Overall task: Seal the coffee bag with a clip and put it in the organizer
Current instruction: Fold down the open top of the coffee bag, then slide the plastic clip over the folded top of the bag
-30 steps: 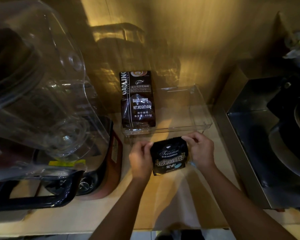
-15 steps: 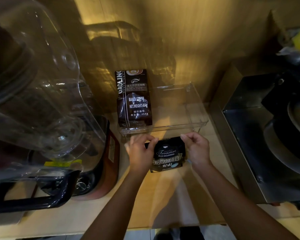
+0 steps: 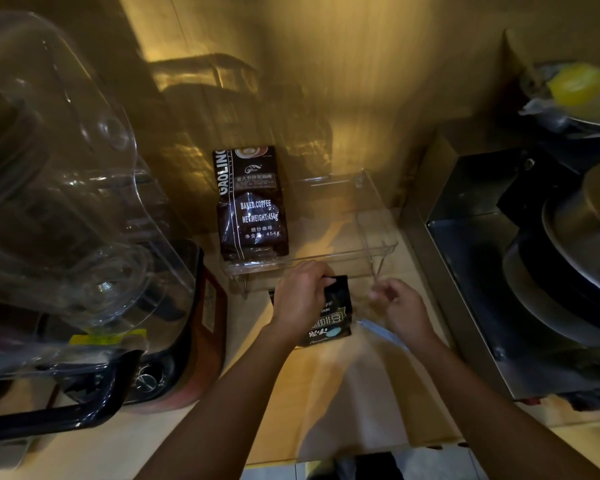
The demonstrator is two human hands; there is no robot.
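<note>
From your head camera, your left hand (image 3: 300,299) grips the top of the small coffee bag (image 3: 329,315), which stands on the counter (image 3: 326,393) just in front of the clear organizer (image 3: 378,237). Your right hand (image 3: 400,308) is off the bag and blurry, so I cannot tell its grip.

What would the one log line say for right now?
left hand: holds small coffee bag top | right hand: off bag, blurred | clip: not seen | clear organizer: holds big coffee bag
</note>
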